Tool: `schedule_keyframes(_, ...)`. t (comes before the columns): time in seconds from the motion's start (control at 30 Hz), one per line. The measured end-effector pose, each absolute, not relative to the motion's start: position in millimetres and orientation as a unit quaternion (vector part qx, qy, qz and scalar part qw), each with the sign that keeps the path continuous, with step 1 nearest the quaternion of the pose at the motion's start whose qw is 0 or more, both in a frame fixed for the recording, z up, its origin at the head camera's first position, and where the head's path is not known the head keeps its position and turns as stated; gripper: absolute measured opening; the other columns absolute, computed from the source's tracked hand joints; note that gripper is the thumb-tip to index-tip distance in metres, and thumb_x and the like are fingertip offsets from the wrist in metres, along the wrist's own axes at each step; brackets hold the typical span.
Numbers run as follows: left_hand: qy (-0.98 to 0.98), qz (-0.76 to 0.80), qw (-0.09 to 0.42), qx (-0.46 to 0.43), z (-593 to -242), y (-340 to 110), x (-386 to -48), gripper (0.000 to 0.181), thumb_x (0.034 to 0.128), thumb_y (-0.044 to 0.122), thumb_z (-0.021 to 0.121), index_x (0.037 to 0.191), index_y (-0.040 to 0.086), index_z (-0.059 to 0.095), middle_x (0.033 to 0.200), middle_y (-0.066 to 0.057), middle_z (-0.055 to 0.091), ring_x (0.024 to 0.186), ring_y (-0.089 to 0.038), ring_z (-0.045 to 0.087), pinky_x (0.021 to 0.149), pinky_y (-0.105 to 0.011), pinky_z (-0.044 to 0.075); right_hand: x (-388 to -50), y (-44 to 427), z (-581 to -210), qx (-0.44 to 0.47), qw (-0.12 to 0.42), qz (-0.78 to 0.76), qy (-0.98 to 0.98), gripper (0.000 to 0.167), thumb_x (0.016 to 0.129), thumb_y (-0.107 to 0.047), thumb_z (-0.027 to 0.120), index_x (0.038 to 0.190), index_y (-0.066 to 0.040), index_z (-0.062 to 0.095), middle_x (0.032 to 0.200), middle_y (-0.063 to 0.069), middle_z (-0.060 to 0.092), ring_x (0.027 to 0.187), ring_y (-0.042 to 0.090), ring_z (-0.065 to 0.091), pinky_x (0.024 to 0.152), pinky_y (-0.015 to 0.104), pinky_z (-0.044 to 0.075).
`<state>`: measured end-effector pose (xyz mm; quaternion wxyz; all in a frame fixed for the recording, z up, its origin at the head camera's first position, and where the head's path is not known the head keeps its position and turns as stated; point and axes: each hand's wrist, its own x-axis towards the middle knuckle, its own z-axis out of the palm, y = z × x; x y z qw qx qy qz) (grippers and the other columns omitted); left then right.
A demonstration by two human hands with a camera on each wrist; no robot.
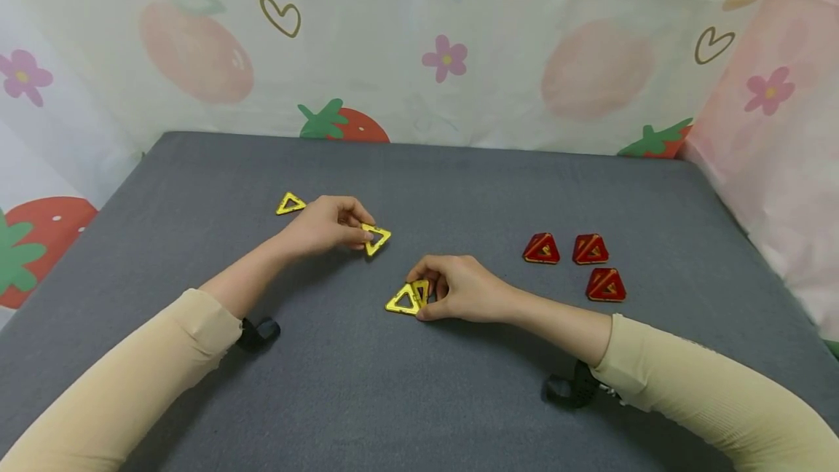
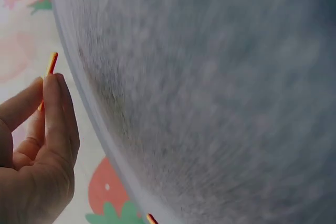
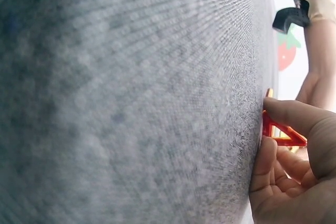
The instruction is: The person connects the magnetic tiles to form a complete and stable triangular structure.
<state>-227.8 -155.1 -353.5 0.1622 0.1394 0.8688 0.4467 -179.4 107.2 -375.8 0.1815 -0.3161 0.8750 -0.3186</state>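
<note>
In the head view my left hand (image 1: pixel 331 224) pinches a yellow triangular magnetic tile (image 1: pixel 384 233) above the table, thumb and fingertips on one edge. The left wrist view shows that tile (image 2: pixel 53 62) edge-on. My right hand (image 1: pixel 468 288) grips a pair of yellow triangular tiles at the table surface. One of the pair, the left tile (image 1: pixel 393 304), seems to lie flat; the other tile (image 1: pixel 420 285) looks tilted up against it, between finger and thumb. From the right wrist the raised tile (image 3: pixel 286 141) looks reddish, and the fingers partly cover it.
A single yellow triangular tile (image 1: pixel 282 207) lies beyond my left wrist. Three small red pyramids (image 1: pixel 540 248) of triangular tiles stand on the right of the grey tabletop (image 1: pixel 367 399). A patterned cloth (image 1: pixel 498 93) hangs around the back and sides.
</note>
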Motion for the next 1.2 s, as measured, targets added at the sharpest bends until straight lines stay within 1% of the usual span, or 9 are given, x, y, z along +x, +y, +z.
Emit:
schedule_keyframes(0.17,0.859,0.44,0.2,0.166,-352.6,-148.8,-214.6,0.022,0.0917,0.012,0.069,0.11,0.001,0.065,0.097,-0.012,0.071,0.08,-0.012,0.07,0.078,-0.032,0.06,-179.4,107.0,-376.1,-0.315,0.18,-0.317,0.876,0.044,0.08,-0.024,0.083,0.119,-0.018,0.065,0.095,-0.002,0.066,0.072,0.006,0.057,0.064,0.02,0.049)
schedule_keyframes(0.37,0.852,0.43,0.225,0.194,-353.5,-141.8,-202.2,0.017,0.0902,0.011,0.071,0.104,0.003,0.067,0.091,-0.011,0.073,0.076,-0.012,0.071,0.074,-0.031,0.059,-178.9,106.9,-375.5,-0.31,0.181,-0.313,0.879,0.044,0.08,-0.025,0.083,0.12,-0.017,0.065,0.095,-0.002,0.067,0.071,0.006,0.057,0.064,0.02,0.049)
schedule_keyframes(0.47,0.854,0.422,0.226,0.205,-355.1,-139.3,-198.2,0.016,0.0892,0.011,0.072,0.103,0.003,0.068,0.091,-0.011,0.074,0.075,-0.012,0.071,0.071,-0.03,0.058,-178.7,107.0,-375.4,-0.311,0.18,-0.313,0.879,0.045,0.08,-0.024,0.083,0.12,-0.017,0.065,0.096,-0.001,0.068,0.071,0.006,0.057,0.064,0.02,0.049)
schedule_keyframes(0.77,0.871,0.39,0.207,0.216,-357.0,-133.2,-188.8,0.014,0.0856,0.011,0.076,0.097,0.007,0.069,0.087,-0.007,0.074,0.071,-0.009,0.069,0.065,-0.026,0.055,-178.9,106.5,-375.5,-0.315,0.182,-0.319,0.875,0.044,0.08,-0.024,0.083,0.119,-0.016,0.065,0.095,-0.001,0.069,0.07,0.006,0.057,0.063,0.02,0.049)
schedule_keyframes(1.2,0.869,0.387,0.196,0.238,-356.1,-132.8,-185.4,0.014,0.0853,0.011,0.076,0.095,0.005,0.069,0.086,-0.008,0.074,0.07,-0.009,0.068,0.064,-0.026,0.056,-178.7,106.8,-375.1,-0.316,0.184,-0.323,0.873,0.042,0.08,-0.023,0.082,0.118,-0.017,0.065,0.094,-0.001,0.068,0.07,0.007,0.057,0.063,0.02,0.049)
